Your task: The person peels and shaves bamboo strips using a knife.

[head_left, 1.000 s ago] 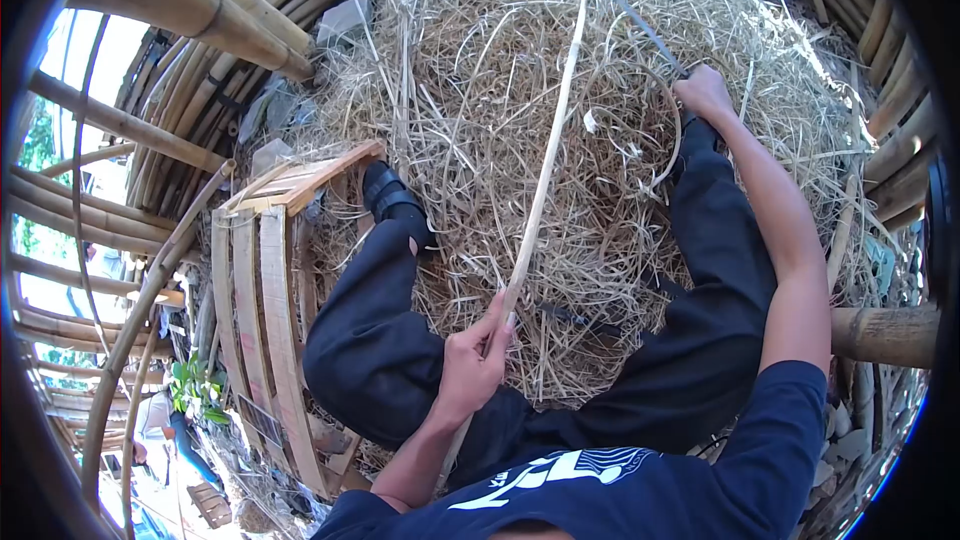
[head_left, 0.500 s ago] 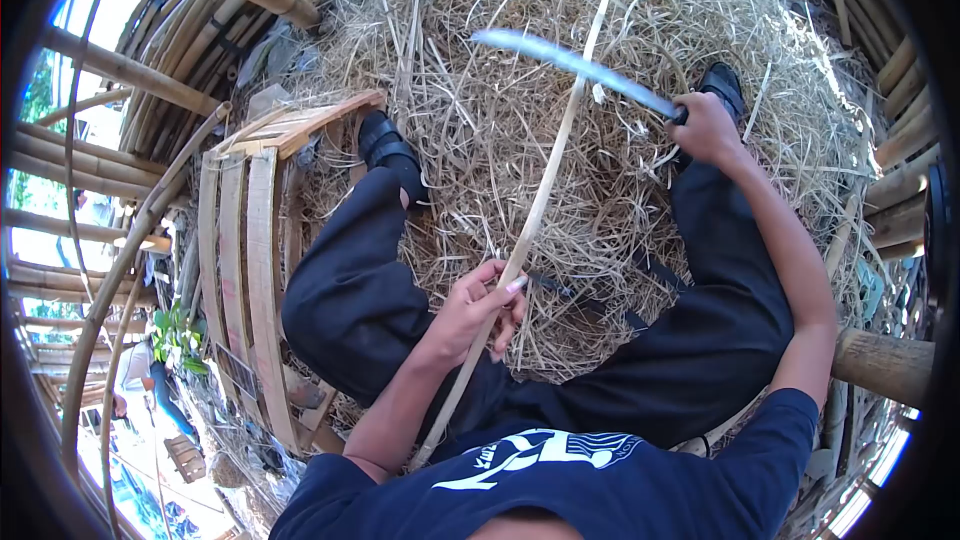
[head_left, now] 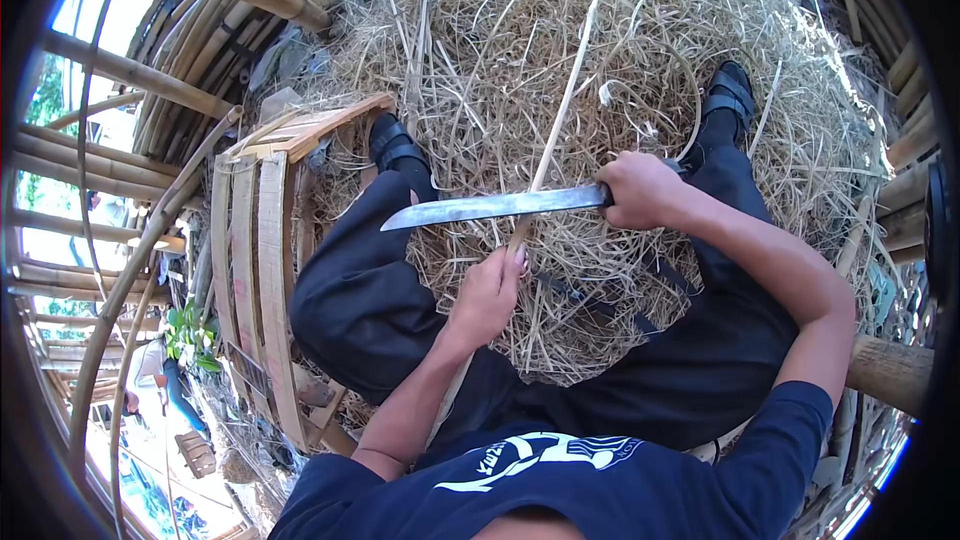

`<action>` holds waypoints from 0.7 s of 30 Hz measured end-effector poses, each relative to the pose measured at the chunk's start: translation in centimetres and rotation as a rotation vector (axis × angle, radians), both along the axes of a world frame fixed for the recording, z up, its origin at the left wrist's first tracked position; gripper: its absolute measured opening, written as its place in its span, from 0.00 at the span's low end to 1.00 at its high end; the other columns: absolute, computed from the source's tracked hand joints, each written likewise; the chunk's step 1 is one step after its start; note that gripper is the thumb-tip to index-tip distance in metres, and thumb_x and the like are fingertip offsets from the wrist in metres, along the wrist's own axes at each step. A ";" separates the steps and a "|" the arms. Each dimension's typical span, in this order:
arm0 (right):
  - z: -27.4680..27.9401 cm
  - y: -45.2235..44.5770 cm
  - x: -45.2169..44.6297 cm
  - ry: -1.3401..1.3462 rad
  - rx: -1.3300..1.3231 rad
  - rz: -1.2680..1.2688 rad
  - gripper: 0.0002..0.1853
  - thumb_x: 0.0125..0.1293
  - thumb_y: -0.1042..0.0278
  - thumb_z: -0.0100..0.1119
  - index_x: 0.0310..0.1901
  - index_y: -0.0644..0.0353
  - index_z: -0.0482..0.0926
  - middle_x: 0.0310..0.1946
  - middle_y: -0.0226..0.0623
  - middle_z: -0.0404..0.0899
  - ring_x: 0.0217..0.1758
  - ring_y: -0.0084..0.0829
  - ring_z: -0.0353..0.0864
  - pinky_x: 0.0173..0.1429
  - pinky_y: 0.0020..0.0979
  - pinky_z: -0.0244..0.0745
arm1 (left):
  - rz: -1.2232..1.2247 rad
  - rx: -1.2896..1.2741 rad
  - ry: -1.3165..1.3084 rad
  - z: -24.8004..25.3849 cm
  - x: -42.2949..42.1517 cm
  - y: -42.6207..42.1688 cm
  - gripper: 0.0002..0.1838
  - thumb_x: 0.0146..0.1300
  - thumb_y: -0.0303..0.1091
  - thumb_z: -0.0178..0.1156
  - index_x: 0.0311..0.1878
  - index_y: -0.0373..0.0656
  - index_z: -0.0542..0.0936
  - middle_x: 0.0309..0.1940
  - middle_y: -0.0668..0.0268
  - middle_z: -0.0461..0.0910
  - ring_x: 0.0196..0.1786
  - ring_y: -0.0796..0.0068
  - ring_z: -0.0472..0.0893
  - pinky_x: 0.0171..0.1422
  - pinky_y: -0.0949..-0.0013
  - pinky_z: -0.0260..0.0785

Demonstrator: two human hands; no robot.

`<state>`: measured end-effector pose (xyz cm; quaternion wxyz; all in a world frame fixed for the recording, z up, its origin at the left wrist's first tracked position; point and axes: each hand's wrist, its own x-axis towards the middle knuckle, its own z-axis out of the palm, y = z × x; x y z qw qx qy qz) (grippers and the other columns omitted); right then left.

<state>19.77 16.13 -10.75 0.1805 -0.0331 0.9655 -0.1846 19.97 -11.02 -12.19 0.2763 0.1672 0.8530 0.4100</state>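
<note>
Grips pale strip in tightly curled left hand, knife in likewise curled right hand; crosses both, apparently paring; next calls for controlled stroke.

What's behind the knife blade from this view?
The pale strip crosses behind the blade, showing above and below it; straw lies beyond, and a dark trouser leg behind the tip. The strip's crossing point is covered, so contact can't be told.

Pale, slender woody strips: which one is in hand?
The long, straight pale strip gripped by the left hand, crossing behind the grey steel blade; the other pale strips lie unheld.
</note>
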 end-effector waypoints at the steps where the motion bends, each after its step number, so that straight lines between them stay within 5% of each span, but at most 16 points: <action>1: -0.3 0.0 0.0 0.002 -0.003 0.001 0.12 0.44 0.65 0.60 0.28 0.65 0.82 0.28 0.53 0.82 0.35 0.51 0.84 0.46 0.45 0.81 | -0.011 -0.024 0.042 0.1 0.1 0.1 0.18 0.75 0.41 0.47 0.38 0.34 0.75 0.20 0.50 0.74 0.24 0.51 0.75 0.31 0.53 0.64; 5: -3.5 1.9 -0.9 0.057 0.000 -0.013 0.11 0.43 0.65 0.61 0.25 0.66 0.82 0.26 0.54 0.82 0.34 0.51 0.84 0.45 0.44 0.81 | -0.022 -0.082 0.065 0.9 0.2 0.5 0.17 0.76 0.39 0.46 0.38 0.33 0.74 0.23 0.44 0.75 0.29 0.40 0.76 0.33 0.48 0.64; 10: -3.3 3.6 -2.3 0.119 0.110 -0.029 0.10 0.43 0.67 0.59 0.26 0.63 0.84 0.25 0.51 0.82 0.33 0.49 0.84 0.45 0.42 0.81 | -0.059 -0.027 0.159 0.3 0.2 0.0 0.15 0.76 0.37 0.46 0.38 0.34 0.72 0.20 0.46 0.74 0.25 0.42 0.76 0.30 0.50 0.63; 13: -3.0 7.1 -3.7 0.070 0.053 -0.394 0.12 0.47 0.68 0.58 0.31 0.63 0.85 0.32 0.52 0.84 0.38 0.48 0.85 0.46 0.42 0.81 | -0.032 -0.066 0.045 0.9 0.5 -0.2 0.15 0.76 0.37 0.46 0.37 0.34 0.72 0.20 0.48 0.73 0.24 0.48 0.76 0.30 0.53 0.63; 15: -3.3 8.9 -3.4 0.055 0.030 -0.552 0.12 0.48 0.69 0.57 0.32 0.64 0.85 0.33 0.53 0.84 0.39 0.47 0.86 0.47 0.42 0.81 | -0.031 0.008 0.055 0.3 0.8 -0.7 0.16 0.76 0.37 0.46 0.35 0.36 0.72 0.16 0.64 0.67 0.19 0.78 0.67 0.26 0.65 0.60; 18: -2.5 8.5 -1.8 0.091 -0.042 -0.539 0.12 0.51 0.70 0.57 0.34 0.68 0.84 0.30 0.56 0.83 0.37 0.46 0.86 0.46 0.40 0.82 | -0.046 0.024 0.083 0.7 0.4 0.1 0.16 0.76 0.38 0.45 0.35 0.36 0.73 0.16 0.67 0.67 0.20 0.80 0.66 0.25 0.66 0.60; 19: -2.1 7.4 -1.2 0.063 -0.057 -0.457 0.12 0.50 0.69 0.57 0.34 0.67 0.84 0.30 0.56 0.83 0.37 0.47 0.86 0.46 0.40 0.82 | -0.034 -0.007 0.018 0.7 0.3 0.2 0.15 0.75 0.38 0.46 0.39 0.35 0.75 0.20 0.51 0.74 0.23 0.52 0.76 0.30 0.56 0.65; 21: -1.0 4.6 -0.4 0.011 -0.038 -0.255 0.13 0.49 0.68 0.58 0.33 0.67 0.84 0.29 0.55 0.83 0.36 0.48 0.85 0.45 0.41 0.82 | -0.032 -0.010 0.030 0.5 0.2 0.3 0.15 0.75 0.37 0.46 0.39 0.35 0.75 0.20 0.51 0.74 0.23 0.52 0.76 0.31 0.56 0.65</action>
